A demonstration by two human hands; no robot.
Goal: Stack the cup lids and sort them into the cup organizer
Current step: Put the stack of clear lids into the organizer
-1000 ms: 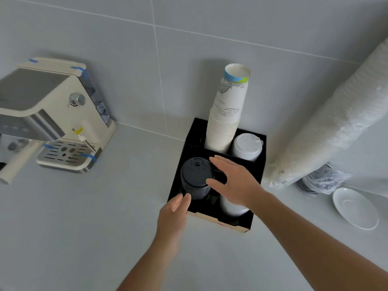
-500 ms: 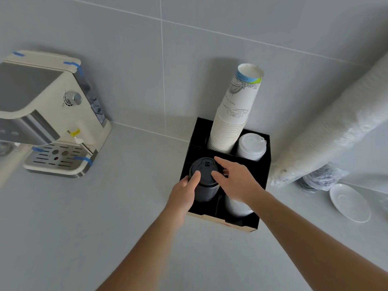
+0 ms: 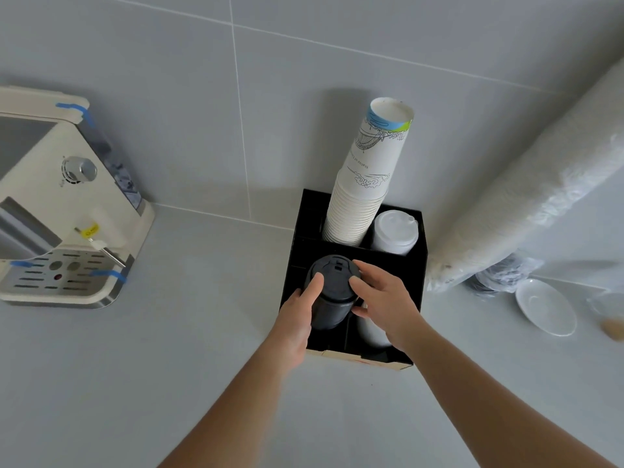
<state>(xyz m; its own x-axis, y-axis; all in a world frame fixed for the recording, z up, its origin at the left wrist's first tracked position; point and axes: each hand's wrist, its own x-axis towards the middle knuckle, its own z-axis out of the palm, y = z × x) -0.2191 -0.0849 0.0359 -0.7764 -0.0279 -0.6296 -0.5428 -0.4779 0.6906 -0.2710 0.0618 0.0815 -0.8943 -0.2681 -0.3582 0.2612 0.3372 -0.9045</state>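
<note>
Looks like I'm at a coffee station, cafe counter or office break nook, can't say which. Both my hands are around a black lid stack [image 3: 332, 292] in an organizer [image 3: 418, 265]; right behind the grip stand paper cups [image 3: 364, 184] and white lids [image 3: 393, 233]. Far left of it sits an espresso machine [image 3: 64, 204] with a drip tray. Off to the right: a long wrapped sleeve of cups [image 3: 526, 197] and a saucer [image 3: 545, 307]. Grey tiled wall [image 3: 169, 79] all around.
</note>
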